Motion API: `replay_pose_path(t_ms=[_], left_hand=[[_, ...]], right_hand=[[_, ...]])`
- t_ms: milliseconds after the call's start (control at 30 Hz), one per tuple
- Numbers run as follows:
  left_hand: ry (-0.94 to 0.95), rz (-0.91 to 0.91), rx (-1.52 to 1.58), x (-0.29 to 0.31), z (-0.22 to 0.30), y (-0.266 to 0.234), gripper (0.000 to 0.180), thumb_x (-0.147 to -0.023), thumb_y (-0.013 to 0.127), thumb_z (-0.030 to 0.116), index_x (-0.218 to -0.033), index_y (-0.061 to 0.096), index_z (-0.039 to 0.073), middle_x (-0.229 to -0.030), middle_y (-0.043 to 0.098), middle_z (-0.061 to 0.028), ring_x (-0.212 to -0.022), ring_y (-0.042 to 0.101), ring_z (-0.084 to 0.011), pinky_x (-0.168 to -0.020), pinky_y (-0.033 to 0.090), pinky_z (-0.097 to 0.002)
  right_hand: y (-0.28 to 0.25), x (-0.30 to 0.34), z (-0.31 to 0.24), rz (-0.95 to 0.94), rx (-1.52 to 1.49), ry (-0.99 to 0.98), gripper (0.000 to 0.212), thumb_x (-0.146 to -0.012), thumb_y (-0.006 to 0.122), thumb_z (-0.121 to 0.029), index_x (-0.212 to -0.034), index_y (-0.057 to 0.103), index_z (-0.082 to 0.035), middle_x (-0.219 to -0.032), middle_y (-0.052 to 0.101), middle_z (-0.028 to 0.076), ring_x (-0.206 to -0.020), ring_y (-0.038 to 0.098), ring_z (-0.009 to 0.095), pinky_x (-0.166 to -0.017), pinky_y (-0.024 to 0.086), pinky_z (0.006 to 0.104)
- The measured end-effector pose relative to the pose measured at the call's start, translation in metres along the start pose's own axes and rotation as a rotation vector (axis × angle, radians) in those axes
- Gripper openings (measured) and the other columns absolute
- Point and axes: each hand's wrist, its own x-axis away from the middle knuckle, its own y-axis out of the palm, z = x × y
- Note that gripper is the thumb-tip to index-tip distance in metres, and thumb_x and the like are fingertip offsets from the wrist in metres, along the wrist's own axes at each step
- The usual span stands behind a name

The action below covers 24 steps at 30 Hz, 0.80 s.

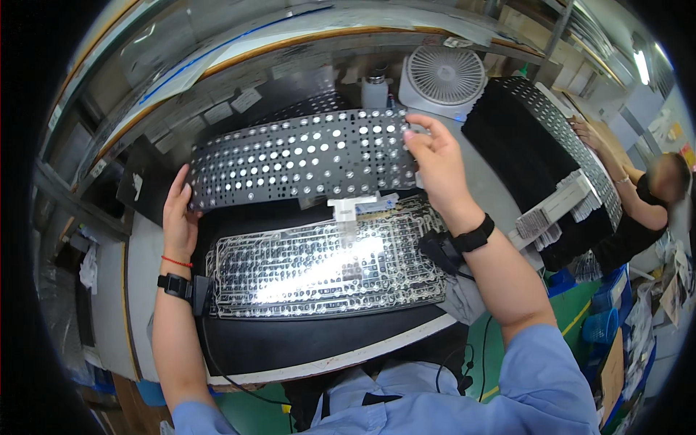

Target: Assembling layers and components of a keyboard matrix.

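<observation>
Between my two hands a black perforated plate (290, 161), dotted with pale round spots, is held up and tilted. My left hand (180, 217) grips its left end, and my right hand (438, 163) pinches its upper right corner with thumb and fingers. From the plate's lower edge hangs a white tab-like strip (345, 211). Below the plate lies a shiny, clear circuit sheet (290, 279) with fine printed traces, looking like a keyboard membrane. It rests on a black mat (312, 346), and glare washes out its middle.
A white fan (444, 76) and a white bottle (374, 93) stand at the back. To the right are a stack of black plates (511, 138) and bundled white strips (554, 206). A co-worker's hand (589, 134) touches the stack. Cables run from my wrists.
</observation>
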Motion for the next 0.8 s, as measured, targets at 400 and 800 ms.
replay_pose_path(t_ms=[400,800], left_hand=[[-0.071,-0.009,-0.128,-0.008,-0.014,-0.019,0.021,-0.098,0.052,0.022,-0.111,0.061,0.008,-0.086,0.062,0.0078,-0.069,0.051,0.0,-0.054,0.035,-0.018],[-0.102,-0.066,-0.001,-0.003,-0.006,-0.009,0.028,-0.1,0.048,0.028,-0.113,0.06,0.006,-0.079,0.057,0.0055,-0.062,0.047,-0.0033,-0.054,0.035,-0.0198]], right_hand=[[0.001,-0.003,0.01,0.043,0.116,-0.076,0.045,-0.091,0.05,0.004,-0.135,0.041,-0.001,-0.085,0.054,0.001,-0.065,0.05,0.003,-0.058,0.04,0.0207],[0.004,0.001,0.0,0.018,-0.045,0.008,0.043,-0.092,0.046,0.006,-0.133,0.041,-0.003,-0.092,0.06,0.002,-0.08,0.055,0.006,-0.072,0.045,0.0197]])
